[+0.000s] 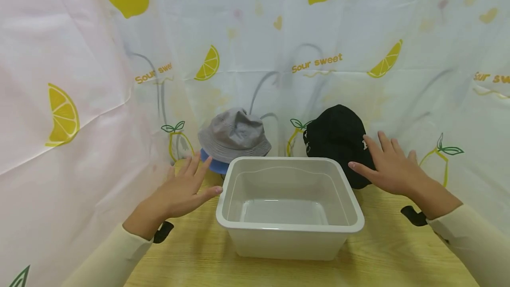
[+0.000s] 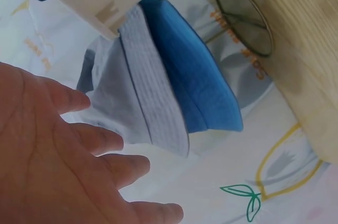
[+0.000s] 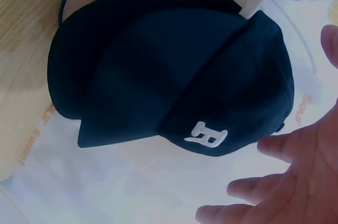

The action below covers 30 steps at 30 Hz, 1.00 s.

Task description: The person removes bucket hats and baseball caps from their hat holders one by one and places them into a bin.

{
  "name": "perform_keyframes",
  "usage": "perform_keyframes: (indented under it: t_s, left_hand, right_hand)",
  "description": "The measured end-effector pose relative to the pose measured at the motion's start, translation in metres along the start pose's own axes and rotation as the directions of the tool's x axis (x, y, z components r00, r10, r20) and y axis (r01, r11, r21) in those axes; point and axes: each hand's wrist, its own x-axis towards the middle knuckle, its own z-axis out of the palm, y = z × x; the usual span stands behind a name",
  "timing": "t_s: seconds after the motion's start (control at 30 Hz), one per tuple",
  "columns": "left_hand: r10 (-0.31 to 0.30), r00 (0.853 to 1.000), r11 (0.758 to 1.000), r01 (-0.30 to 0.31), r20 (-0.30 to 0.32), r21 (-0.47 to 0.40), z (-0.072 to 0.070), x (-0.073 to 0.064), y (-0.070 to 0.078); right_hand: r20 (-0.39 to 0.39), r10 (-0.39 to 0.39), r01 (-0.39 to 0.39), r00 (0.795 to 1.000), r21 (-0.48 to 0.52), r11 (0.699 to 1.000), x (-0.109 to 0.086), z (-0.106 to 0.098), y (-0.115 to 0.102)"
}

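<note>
A pale plastic tub stands on the wooden table, with nothing inside it. Behind its left side, a grey bucket hat sits over a blue hat; the blue brim shows below the grey one in the left wrist view. My left hand, fingers spread, is beside the tub's left rim, near these hats. To the right, a black baseball cap with a white letter stands behind the tub, a second dark brim under it. My right hand, fingers straight and apart, hovers close by the cap.
A white sheet printed with lemons and lettering hangs behind and along the left side. The wooden tabletop spreads around the tub. A thin round hoop on a stem shows beside the blue hat. Dark straps circle both wrists.
</note>
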Motion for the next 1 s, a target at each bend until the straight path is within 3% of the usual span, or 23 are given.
perform_keyframes:
  t_s: [0.5,1.0]
  left_hand:
    - [0.041,0.999,0.991,-0.044,-0.026,-0.125,0.006,-0.002,0.016]
    - [0.084,0.995,0.973,-0.094,-0.056,-0.210,0.011,0.008,0.031]
  right_hand:
    - [-0.015,0.000,0.000,1.000,0.008,1.000,0.019,-0.004,-0.004]
    - [-0.039,0.025,-0.023,0.999,0.029,0.999,0.044,-0.004,-0.003]
